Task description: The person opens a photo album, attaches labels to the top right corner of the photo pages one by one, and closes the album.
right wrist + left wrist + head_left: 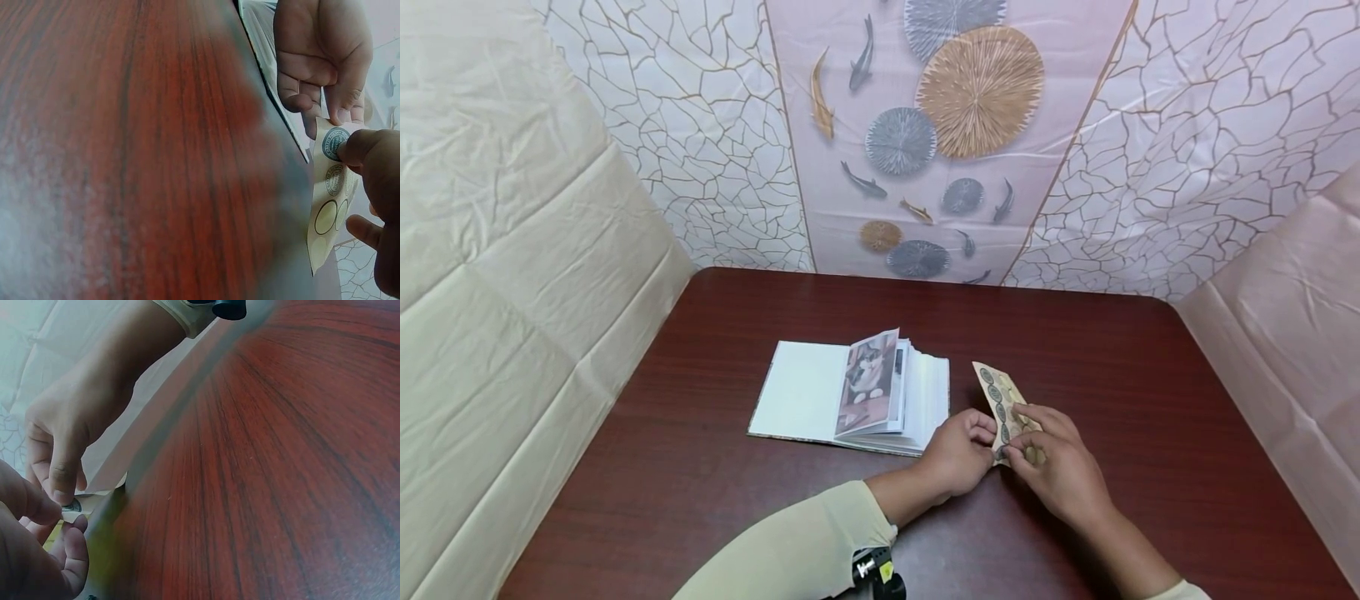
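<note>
A cream sticker sheet (992, 395) with dark round seal stickers is held up over the table, right of an open photo album (801, 390). My left hand (958, 454) pinches the sheet at its near edge, thumb and fingertips together. From the right, my right hand (1060, 467) pinches at the same near corner, its thumb and index finger on a round sticker (335, 144) in the right wrist view. Whether that sticker's edge is lifted cannot be made out. Blank circles (325, 217) show farther along the sheet. In the left wrist view, fingers hide most of the sheet.
The album's raised sleeve holds a cat photo (867, 379), with more sleeves standing behind it. Album and hands are on a dark red-brown wooden table (700, 500). Cream cloth (512, 275) hangs at the left, and a patterned curtain (977, 92) closes off the back.
</note>
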Demonstrator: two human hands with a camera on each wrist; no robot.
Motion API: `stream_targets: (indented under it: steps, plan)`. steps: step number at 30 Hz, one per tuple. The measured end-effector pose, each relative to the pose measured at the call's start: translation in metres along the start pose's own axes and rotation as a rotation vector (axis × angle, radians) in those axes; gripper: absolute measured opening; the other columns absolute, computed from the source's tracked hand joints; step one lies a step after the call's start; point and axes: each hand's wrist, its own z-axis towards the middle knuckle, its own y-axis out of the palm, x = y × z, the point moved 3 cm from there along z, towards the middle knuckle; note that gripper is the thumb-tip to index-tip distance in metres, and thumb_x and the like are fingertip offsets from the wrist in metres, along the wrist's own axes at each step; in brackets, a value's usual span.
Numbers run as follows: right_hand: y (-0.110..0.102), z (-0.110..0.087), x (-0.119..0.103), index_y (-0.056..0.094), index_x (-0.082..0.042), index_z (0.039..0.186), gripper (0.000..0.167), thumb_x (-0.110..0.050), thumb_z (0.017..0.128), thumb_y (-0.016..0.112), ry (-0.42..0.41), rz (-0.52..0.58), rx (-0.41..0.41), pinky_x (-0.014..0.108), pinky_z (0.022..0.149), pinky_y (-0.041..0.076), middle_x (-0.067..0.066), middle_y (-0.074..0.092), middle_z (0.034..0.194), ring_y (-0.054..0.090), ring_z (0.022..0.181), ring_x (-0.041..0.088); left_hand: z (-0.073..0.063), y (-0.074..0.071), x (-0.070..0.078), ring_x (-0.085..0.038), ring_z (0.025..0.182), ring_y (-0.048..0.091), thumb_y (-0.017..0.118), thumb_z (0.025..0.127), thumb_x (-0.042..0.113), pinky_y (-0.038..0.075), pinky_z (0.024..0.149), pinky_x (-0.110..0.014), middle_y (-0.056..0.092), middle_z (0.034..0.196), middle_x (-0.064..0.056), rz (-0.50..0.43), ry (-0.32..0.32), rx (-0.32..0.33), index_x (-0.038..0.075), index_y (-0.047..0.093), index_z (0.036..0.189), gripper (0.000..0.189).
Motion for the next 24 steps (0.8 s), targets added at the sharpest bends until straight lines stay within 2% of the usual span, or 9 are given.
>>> stream_targets:
  steps: [5, 8, 12, 15, 20, 24]
  plan:
    - [-0.0002, -0.0007, 0.0001, 0.072, -0.017, 0.070, 0.021, 0.000, 0.071, 0.086, -0.005, 0.000, 0.003, 0.007, 0.105, 0.025, 0.009, 0.068, 0.129, 0.055, 0.123, 0.034, -0.0005, 0.0006, 0.0007, -0.003, 0.071, 0.061, 0.064, 0.083, -0.016, 0.050, 0.065, -0.018, 0.070, 0.086, 0.001, -0.009, 0.006, -0.004, 0.004, 0.065, 0.103, 0.028]
    - [0.0004, -0.0013, 0.0002, 0.066, -0.022, 0.067, 0.025, -0.002, 0.072, 0.080, -0.007, -0.014, 0.002, 0.006, 0.099, 0.029, 0.009, 0.067, 0.131, 0.055, 0.124, 0.033, -0.0002, 0.0016, -0.0002, -0.004, 0.071, 0.061, 0.064, 0.083, -0.016, 0.050, 0.064, -0.018, 0.069, 0.085, 0.001, -0.040, -0.002, -0.009, 0.003, 0.064, 0.104, 0.029]
    - [0.0014, -0.0020, 0.0004, 0.062, -0.024, 0.066, 0.024, -0.003, 0.071, 0.074, -0.017, -0.011, -0.004, 0.009, 0.100, 0.030, 0.010, 0.067, 0.130, 0.056, 0.123, 0.034, 0.0006, 0.0033, -0.0013, -0.006, 0.071, 0.062, 0.065, 0.082, -0.016, 0.051, 0.064, -0.019, 0.067, 0.085, 0.000, -0.090, -0.024, -0.021, 0.002, 0.063, 0.106, 0.030]
    - [0.0012, -0.0023, 0.0003, 0.067, -0.017, 0.073, 0.018, -0.002, 0.070, 0.077, -0.022, 0.022, 0.004, 0.012, 0.105, 0.027, 0.012, 0.068, 0.127, 0.056, 0.121, 0.036, 0.0010, 0.0040, -0.0014, -0.007, 0.070, 0.060, 0.068, 0.084, -0.011, 0.050, 0.063, -0.020, 0.065, 0.085, 0.001, -0.098, -0.044, -0.014, 0.003, 0.062, 0.106, 0.026]
    - [0.0002, -0.0025, 0.0001, 0.072, -0.010, 0.087, 0.023, -0.001, 0.068, 0.083, -0.032, 0.057, 0.018, 0.013, 0.108, 0.025, 0.012, 0.069, 0.124, 0.057, 0.118, 0.038, 0.0011, 0.0050, -0.0024, -0.011, 0.061, 0.055, 0.068, 0.096, 0.007, 0.046, 0.055, -0.023, 0.063, 0.080, 0.001, -0.127, -0.079, -0.002, 0.004, 0.060, 0.103, 0.010]
    - [0.0000, -0.0031, -0.0005, 0.073, -0.010, 0.087, 0.023, 0.000, 0.068, 0.084, -0.031, 0.063, 0.017, 0.013, 0.109, 0.026, 0.012, 0.069, 0.124, 0.057, 0.118, 0.037, 0.0012, 0.0044, -0.0026, -0.011, 0.054, 0.051, 0.063, 0.098, 0.003, 0.043, 0.050, -0.022, 0.061, 0.077, 0.001, -0.156, -0.080, 0.007, 0.002, 0.059, 0.102, 0.005]
